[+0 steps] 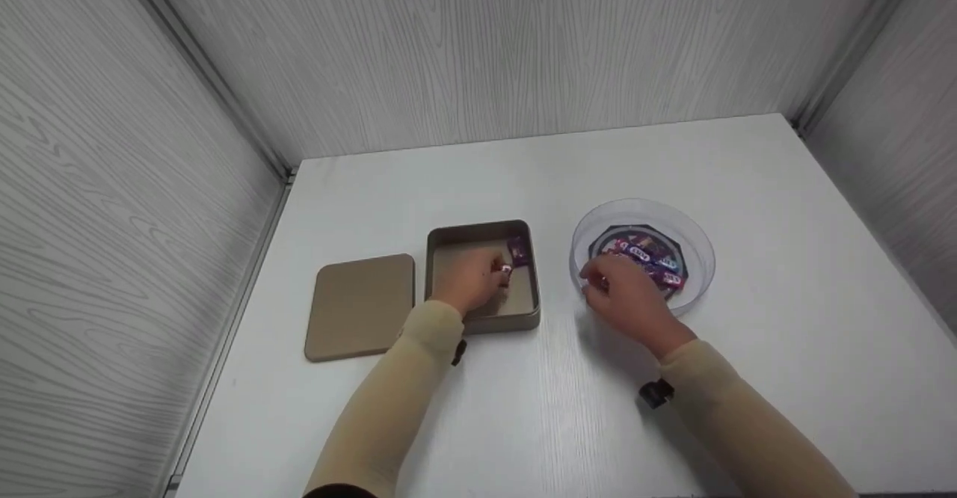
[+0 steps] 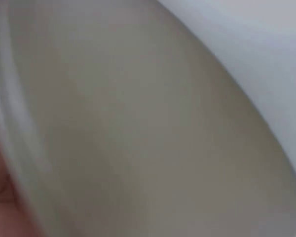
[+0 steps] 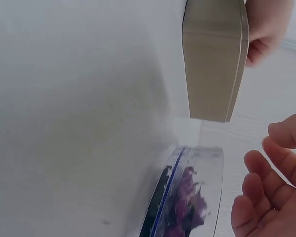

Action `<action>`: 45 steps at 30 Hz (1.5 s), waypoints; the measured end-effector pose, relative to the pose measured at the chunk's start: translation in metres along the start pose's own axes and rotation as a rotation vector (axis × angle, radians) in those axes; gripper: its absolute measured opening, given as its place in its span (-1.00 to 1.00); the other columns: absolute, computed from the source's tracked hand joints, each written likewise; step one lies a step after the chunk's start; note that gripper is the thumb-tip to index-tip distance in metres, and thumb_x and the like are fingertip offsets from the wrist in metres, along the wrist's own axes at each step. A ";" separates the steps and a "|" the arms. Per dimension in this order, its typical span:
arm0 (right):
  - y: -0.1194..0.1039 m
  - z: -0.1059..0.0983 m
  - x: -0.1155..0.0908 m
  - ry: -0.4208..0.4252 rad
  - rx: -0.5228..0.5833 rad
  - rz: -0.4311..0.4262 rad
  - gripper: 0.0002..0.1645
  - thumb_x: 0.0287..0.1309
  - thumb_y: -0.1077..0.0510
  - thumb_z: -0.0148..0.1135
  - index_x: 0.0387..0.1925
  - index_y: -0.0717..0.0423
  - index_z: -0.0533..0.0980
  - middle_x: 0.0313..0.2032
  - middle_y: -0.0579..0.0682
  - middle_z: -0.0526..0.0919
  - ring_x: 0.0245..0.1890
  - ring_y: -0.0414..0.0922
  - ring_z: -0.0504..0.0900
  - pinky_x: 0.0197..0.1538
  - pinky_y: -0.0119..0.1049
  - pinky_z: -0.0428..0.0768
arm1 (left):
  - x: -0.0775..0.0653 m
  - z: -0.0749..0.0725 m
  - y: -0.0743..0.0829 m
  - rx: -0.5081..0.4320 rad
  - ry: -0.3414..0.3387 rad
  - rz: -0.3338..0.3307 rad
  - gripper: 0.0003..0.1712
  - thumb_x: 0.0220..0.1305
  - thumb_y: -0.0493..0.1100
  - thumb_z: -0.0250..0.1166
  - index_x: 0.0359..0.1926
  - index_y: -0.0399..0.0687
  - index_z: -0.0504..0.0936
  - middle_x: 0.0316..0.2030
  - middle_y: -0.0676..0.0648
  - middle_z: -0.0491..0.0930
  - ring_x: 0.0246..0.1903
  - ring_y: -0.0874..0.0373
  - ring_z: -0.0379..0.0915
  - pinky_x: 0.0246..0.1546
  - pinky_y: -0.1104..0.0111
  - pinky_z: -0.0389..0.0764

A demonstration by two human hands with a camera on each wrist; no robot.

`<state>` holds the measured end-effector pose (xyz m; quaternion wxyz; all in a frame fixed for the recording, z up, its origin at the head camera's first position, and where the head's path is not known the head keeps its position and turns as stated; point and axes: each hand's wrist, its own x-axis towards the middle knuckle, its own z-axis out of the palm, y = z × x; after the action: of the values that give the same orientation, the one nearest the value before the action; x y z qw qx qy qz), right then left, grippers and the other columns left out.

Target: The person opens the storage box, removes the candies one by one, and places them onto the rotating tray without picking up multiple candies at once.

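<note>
My left hand (image 1: pixel 472 280) reaches down into an open square tan tin (image 1: pixel 502 324) and pinches a small wrapped candy (image 1: pixel 506 268) at its fingertips. Another purple-wrapped candy (image 1: pixel 517 251) lies on the tin's floor by the right wall. In the left wrist view the tin's side (image 2: pixel 138 123) fills most of the picture. My right hand (image 1: pixel 626 294) hovers over the near left rim of a clear round tub (image 1: pixel 699 240), its fingers loosely bent with nothing between them. Inside the tub lies a heap of shiny wrapped candies (image 1: pixel 644 255), partly covered by that hand.
A flat tan lid (image 1: pixel 361 307) lies on the white table (image 1: pixel 516 423) just left of the tin. Grey wood-grain panels (image 1: pixel 478 57) stand behind the table and on both sides.
</note>
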<state>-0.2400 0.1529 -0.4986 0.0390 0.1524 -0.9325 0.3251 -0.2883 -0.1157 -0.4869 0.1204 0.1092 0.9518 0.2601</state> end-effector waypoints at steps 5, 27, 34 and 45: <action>-0.011 0.003 0.000 -0.015 0.056 0.017 -0.65 0.20 0.13 0.33 0.03 0.03 0.56 -0.17 -0.05 0.62 -0.17 -0.06 0.59 -0.07 -0.10 0.58 | -0.011 -0.003 0.026 -0.091 0.056 0.076 -0.91 0.42 -0.02 0.28 -0.21 0.13 0.58 -0.31 0.14 0.61 -0.32 0.18 0.51 -0.29 0.27 0.53; -0.030 0.014 -0.007 0.181 0.028 -0.178 -0.73 0.22 0.22 0.34 -0.04 0.04 0.56 -0.20 -0.08 0.55 -0.29 -0.10 0.57 -0.24 -0.25 0.56 | -0.025 0.022 0.074 -0.266 0.052 0.114 -0.77 0.44 0.07 0.24 -0.34 0.11 0.56 -0.46 0.10 0.54 -0.48 0.22 0.39 -0.47 0.35 0.40; -0.024 0.010 -0.006 0.141 0.026 -0.137 -0.77 0.23 0.24 0.33 -0.07 0.04 0.59 -0.21 -0.09 0.58 -0.22 -0.16 0.55 -0.13 -0.21 0.59 | -0.023 0.028 0.073 -0.237 0.044 0.153 -0.78 0.46 0.08 0.22 -0.31 0.13 0.58 -0.44 0.14 0.56 -0.46 0.23 0.41 -0.43 0.36 0.42; 0.021 -0.014 0.005 0.023 -0.081 0.081 -0.65 0.28 0.17 0.25 0.08 0.12 0.53 -0.12 0.07 0.63 -0.12 0.02 0.57 0.01 0.04 0.54 | -0.018 0.021 0.055 -0.125 0.036 0.161 -0.84 0.46 0.05 0.17 -0.20 0.14 0.58 -0.33 0.16 0.56 -0.30 0.22 0.47 -0.19 0.29 0.51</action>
<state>-0.2514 0.1755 -0.4993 0.0427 0.1088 -0.9498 0.2900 -0.2577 -0.0643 -0.4729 0.0883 0.1731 0.9239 0.3296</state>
